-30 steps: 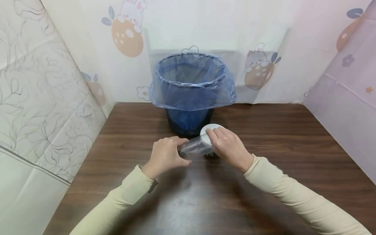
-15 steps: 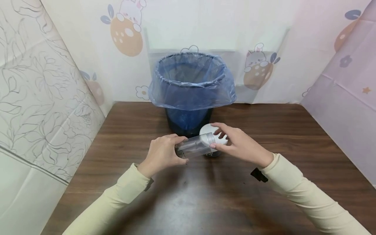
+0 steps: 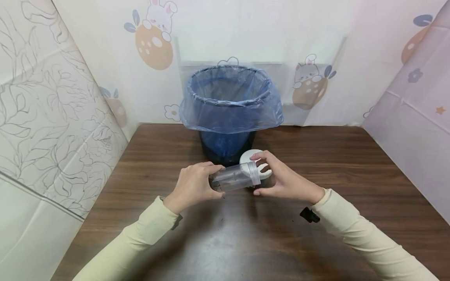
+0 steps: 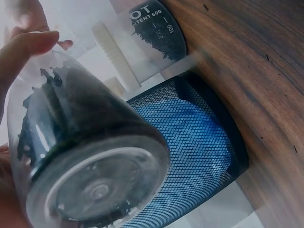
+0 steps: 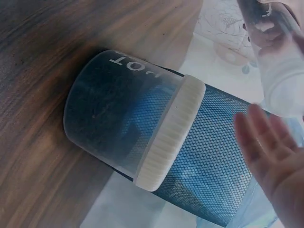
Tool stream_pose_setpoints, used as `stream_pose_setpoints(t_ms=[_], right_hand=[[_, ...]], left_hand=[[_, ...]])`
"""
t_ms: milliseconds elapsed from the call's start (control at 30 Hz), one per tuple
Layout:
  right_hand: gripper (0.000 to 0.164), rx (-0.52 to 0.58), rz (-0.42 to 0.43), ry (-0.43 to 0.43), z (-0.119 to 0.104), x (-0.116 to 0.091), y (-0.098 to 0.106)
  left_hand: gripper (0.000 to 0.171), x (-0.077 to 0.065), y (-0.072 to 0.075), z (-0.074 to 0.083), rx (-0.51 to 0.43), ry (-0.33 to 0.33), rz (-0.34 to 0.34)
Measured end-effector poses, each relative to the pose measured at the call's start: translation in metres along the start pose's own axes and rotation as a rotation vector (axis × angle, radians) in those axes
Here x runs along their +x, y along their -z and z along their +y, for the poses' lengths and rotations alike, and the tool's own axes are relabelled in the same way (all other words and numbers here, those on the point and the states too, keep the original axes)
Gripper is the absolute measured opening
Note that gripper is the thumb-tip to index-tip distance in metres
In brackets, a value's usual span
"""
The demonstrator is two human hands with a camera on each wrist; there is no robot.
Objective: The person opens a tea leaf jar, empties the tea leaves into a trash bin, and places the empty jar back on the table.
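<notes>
My left hand (image 3: 193, 185) grips a clear plastic jar (image 3: 233, 178) near its base, holding it tilted above the table. Dark, leaf-like bits (image 4: 52, 109) lie inside, toward the base end. The jar's ridged clear end (image 3: 254, 173) points right, between the spread thumb and fingers of my right hand (image 3: 288, 180). In the right wrist view those fingers are extended and apart from the jar. Just behind stands a clear canister (image 5: 109, 107) with a white ridged lid (image 5: 171, 135), white lettering and dark contents; my right hand partly covers it in the head view.
A black mesh bin (image 3: 225, 146) lined with a blue plastic bag (image 3: 228, 117) stands behind the canister, near the back wall. Small dark specks dot the brown wooden table (image 3: 334, 164). Printed sheets (image 3: 232, 43) enclose the back and sides.
My right hand has come off the jar's end, which it covered a second ago, and its fingers have spread. The left hand keeps its grip with the jar nearly in place.
</notes>
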State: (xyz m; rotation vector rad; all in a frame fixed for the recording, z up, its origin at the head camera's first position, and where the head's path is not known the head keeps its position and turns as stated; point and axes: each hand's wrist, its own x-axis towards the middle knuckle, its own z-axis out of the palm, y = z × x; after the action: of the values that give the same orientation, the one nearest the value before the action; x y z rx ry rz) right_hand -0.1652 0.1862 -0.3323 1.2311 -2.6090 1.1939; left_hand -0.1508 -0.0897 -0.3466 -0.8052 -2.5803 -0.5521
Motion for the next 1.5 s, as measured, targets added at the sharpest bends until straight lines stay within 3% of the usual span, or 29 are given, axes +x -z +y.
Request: stream_pose_setpoints(t_ms=[100,267,367,533,667,800,933,1067,1200,1267,1367,1433,1500], right_hand=[[0.081,0.039,-0.023,-0.069,-0.0019,-0.0015,-0.0015],[0.052,-0.013,-0.020,-0.153,-0.0025,-0.0020,-0.0008],[0.041,-0.042,-0.026,-0.152,-0.0013,-0.0020,-0.0003],[0.031,0.024,-0.045,-0.108,0.0005,-0.0021,-0.0008],[0.042,0.064,-0.042,-0.036,0.0029,-0.0031,-0.0023],[0.065,0.033,-0.036,0.023,0.0026,-0.0046,-0.0037],[0.076,0.004,-0.024,-0.041,-0.0009,-0.0059,-0.0047],[0.050,-0.016,-0.016,-0.125,-0.0037,-0.0051,-0.0033],[0.031,0.004,-0.038,-0.113,-0.0028,-0.0045,-0.0025],[0.035,0.031,-0.041,-0.076,-0.0007,-0.0052,-0.0031],[0.059,0.050,-0.045,-0.031,0.0012,-0.0066,-0.0048],[0.072,0.053,-0.043,-0.037,0.0007,-0.0069,-0.0058],[0.075,0.042,-0.041,-0.076,-0.0005,-0.0067,-0.0064]], left_hand=[[0.061,0.0001,-0.0004,0.0002,0.005,-0.010,-0.002],[0.061,-0.0001,-0.0004,0.0014,0.014,-0.024,0.000],[0.060,-0.0002,-0.0006,0.0023,0.014,-0.035,0.001],[0.058,-0.0004,-0.0001,0.0033,0.013,-0.053,0.003],[0.058,-0.0003,0.0000,0.0031,0.016,-0.050,-0.007],[0.059,-0.0008,-0.0004,0.0037,0.003,-0.038,-0.017],[0.058,-0.0017,-0.0017,0.0043,-0.008,-0.035,-0.013],[0.059,-0.0031,-0.0030,0.0043,0.004,-0.039,-0.008],[0.059,-0.0040,-0.0027,0.0046,0.012,-0.048,-0.004],[0.059,-0.0043,-0.0023,0.0045,0.013,-0.051,-0.004],[0.059,-0.0052,-0.0022,0.0038,0.009,-0.046,-0.006],[0.059,-0.0056,-0.0024,0.0034,0.004,-0.042,-0.007],[0.059,-0.0061,-0.0025,0.0034,0.000,-0.040,-0.006]])
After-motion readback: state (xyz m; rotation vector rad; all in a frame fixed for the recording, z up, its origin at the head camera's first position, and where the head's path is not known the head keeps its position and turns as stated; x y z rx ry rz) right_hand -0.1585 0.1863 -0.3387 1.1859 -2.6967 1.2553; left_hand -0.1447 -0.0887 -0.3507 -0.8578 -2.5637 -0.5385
